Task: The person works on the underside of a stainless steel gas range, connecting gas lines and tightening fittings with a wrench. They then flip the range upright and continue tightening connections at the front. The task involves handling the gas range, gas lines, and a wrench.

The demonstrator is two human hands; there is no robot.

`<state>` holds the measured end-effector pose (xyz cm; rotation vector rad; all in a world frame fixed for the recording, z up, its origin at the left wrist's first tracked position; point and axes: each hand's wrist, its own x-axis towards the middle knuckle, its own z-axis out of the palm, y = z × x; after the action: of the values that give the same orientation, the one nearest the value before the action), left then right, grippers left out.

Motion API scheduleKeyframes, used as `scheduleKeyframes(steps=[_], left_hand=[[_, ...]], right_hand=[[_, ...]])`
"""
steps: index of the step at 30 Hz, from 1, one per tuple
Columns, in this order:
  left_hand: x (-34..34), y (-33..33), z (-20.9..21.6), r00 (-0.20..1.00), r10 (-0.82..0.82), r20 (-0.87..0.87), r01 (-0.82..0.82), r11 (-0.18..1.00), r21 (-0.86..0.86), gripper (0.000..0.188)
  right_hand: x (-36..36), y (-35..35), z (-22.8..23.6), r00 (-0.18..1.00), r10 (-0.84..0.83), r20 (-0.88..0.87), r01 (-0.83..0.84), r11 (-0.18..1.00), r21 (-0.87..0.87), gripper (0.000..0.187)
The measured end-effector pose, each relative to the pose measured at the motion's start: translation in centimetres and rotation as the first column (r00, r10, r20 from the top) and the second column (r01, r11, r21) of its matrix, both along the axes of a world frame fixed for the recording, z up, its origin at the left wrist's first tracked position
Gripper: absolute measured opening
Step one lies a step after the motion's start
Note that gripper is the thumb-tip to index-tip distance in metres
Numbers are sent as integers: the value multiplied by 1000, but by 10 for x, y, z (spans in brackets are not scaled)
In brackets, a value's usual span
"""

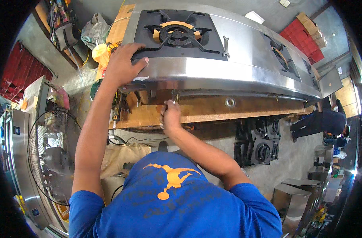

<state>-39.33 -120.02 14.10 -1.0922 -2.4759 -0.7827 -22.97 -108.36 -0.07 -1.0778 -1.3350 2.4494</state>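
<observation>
Head view, upper centre-left: left hand [123,62] spreads fingers on stove [244,43]; right hand [172,116] curls at small fitting [176,96], pinch unclear. Apparently adjusting; next wants steady aim.

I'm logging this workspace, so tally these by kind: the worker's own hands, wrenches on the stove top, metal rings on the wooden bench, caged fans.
Hands: 2
Wrench: 1
Metal ring: 1
Caged fan: 1
Total: 5
</observation>
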Motion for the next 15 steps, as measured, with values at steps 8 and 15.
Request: scheduleKeyframes(steps=[8,15], left_hand=[[-1,-6,-1,995,-35,92,29,998,61,45],[-2,-5,-3,997,-13,82,8,998,67,42]], right_hand=[[47,38,-8,965,259,33,-260,965,34,28],[25,152,28,667,635,390,-745,558,366,40]])
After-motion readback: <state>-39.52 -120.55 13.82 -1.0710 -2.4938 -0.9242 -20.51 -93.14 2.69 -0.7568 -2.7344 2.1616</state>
